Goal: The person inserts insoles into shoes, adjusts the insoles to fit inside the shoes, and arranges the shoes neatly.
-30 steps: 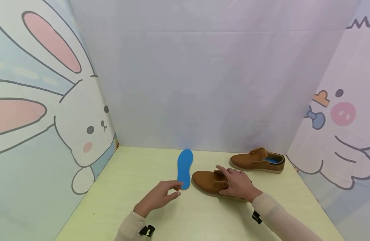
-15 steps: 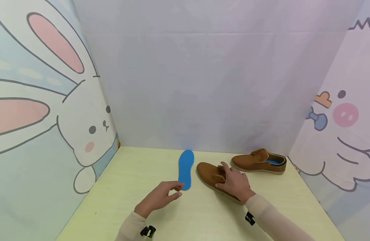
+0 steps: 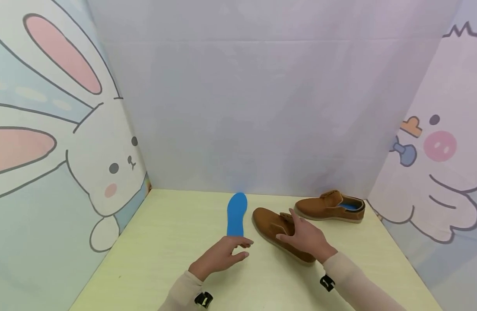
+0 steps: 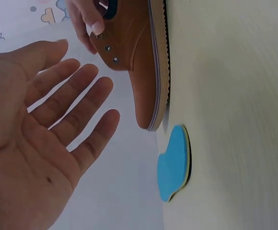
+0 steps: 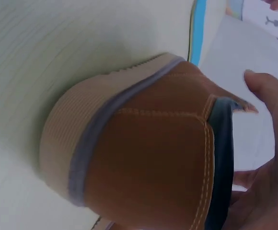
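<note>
Brown shoe (image 3: 279, 231) under right hand (image 3: 306, 237) grip; left hand (image 3: 223, 255) fingers spread, hovering.

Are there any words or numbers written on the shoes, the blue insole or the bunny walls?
No text can be read anywhere.
Brown suede shoe under the right hand: no label shows.
Second brown shoe: none shows.
Flat blue insole: blank.
Cartoon rabbit wall: drawings only.
</note>
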### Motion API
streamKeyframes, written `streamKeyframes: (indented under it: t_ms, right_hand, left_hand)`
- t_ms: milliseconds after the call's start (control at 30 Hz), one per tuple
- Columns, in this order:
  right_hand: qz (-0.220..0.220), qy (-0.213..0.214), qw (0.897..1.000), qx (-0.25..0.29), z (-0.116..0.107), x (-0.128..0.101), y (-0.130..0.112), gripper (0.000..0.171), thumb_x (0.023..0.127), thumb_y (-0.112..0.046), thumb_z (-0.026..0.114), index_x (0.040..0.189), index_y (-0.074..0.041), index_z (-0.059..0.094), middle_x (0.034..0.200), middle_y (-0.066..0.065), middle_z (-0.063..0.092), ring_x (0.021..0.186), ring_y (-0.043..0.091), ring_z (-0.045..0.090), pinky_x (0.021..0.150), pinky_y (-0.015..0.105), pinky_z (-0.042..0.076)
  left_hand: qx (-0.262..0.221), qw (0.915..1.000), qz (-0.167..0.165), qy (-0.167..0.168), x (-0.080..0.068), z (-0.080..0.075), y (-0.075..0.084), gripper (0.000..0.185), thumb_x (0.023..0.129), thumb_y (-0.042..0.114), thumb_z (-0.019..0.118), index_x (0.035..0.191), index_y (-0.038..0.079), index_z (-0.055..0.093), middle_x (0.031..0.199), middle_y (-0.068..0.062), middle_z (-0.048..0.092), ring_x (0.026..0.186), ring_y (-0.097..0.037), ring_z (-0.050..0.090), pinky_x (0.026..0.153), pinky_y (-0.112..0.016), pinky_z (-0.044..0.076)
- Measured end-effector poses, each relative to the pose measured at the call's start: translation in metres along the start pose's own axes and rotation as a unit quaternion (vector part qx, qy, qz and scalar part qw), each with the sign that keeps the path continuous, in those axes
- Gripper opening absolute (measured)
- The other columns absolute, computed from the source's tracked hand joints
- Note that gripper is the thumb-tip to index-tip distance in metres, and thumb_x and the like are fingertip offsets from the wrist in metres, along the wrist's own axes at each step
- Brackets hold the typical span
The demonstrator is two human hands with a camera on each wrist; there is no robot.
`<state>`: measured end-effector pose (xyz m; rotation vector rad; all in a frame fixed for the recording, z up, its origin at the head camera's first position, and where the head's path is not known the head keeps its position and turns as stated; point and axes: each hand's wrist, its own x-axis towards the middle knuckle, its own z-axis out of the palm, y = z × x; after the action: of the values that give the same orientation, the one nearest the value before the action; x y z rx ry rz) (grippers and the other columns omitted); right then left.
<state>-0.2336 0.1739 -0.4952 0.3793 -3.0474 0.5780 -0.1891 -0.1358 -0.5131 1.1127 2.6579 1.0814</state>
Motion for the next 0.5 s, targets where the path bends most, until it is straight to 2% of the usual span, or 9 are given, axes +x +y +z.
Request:
streamKeyframes:
  t_ms: [67,167,267,333,433,500]
  right_hand:
    - [-0.007,0.004,1.0,0.021,-0.002,-0.004,0.002,0.108,0.083,-0.068,0.072,0.159,-0.004,0.029,0.147,0.024,0.05,0.119,0.04,0.061,0.085,0.059,0.054]
    - [-0.022,0.017,0.999,0.028,-0.003,-0.01,0.007,0.1,0.087,-0.065,0.07,0.158,-0.006,0.033,0.149,0.022,0.048,0.123,0.042,0.058,0.088,0.061,0.052]
    - [-0.026,0.028,0.999,0.023,-0.001,-0.014,0.012,0.096,0.09,-0.065,0.066,0.158,-0.006,0.033,0.151,0.022,0.047,0.126,0.043,0.055,0.091,0.062,0.051]
    - [-0.019,0.034,0.999,0.023,0.0,-0.017,0.016,0.096,0.09,-0.065,0.065,0.159,-0.006,0.032,0.151,0.022,0.046,0.128,0.043,0.054,0.093,0.062,0.05]
    - [-0.014,0.045,0.999,0.022,0.001,-0.023,0.021,0.096,0.09,-0.067,0.064,0.159,-0.007,0.032,0.15,0.024,0.046,0.13,0.045,0.051,0.094,0.063,0.048]
    - [-0.014,0.05,0.999,0.016,0.0,-0.029,0.025,0.096,0.09,-0.067,0.063,0.158,-0.007,0.033,0.148,0.025,0.047,0.127,0.045,0.053,0.092,0.062,0.049]
  left_hand:
    - [0.017,0.9997,0.016,0.008,0.009,0.006,0.007,0.035,0.105,0.023,0.06,0.138,0.011,0.062,0.13,-0.002,0.066,0.12,-0.015,0.061,0.097,-0.037,0.053]
    - [0.057,0.9974,0.035,0.028,0.024,0.016,0.015,0.035,0.104,0.022,0.062,0.138,0.011,0.062,0.135,0.0,0.062,0.125,-0.017,0.058,0.101,-0.034,0.05]
    - [0.114,0.9911,0.027,0.062,0.037,0.025,0.014,0.036,0.102,0.023,0.065,0.137,0.013,0.063,0.138,-0.001,0.06,0.128,-0.02,0.056,0.102,-0.035,0.05]
    - [0.156,0.983,-0.004,0.097,0.044,0.029,0.007,0.036,0.1,0.024,0.067,0.135,0.012,0.065,0.137,-0.003,0.06,0.127,-0.023,0.056,0.101,-0.037,0.051]
    - [0.212,0.9629,-0.071,0.151,0.05,0.034,-0.01,0.034,0.096,0.024,0.072,0.127,0.009,0.069,0.131,-0.008,0.063,0.121,-0.026,0.06,0.095,-0.04,0.054]
    - [0.232,0.9521,-0.11,0.166,0.049,0.036,-0.021,0.033,0.093,0.024,0.076,0.119,0.006,0.072,0.125,-0.012,0.065,0.114,-0.029,0.063,0.089,-0.042,0.056]
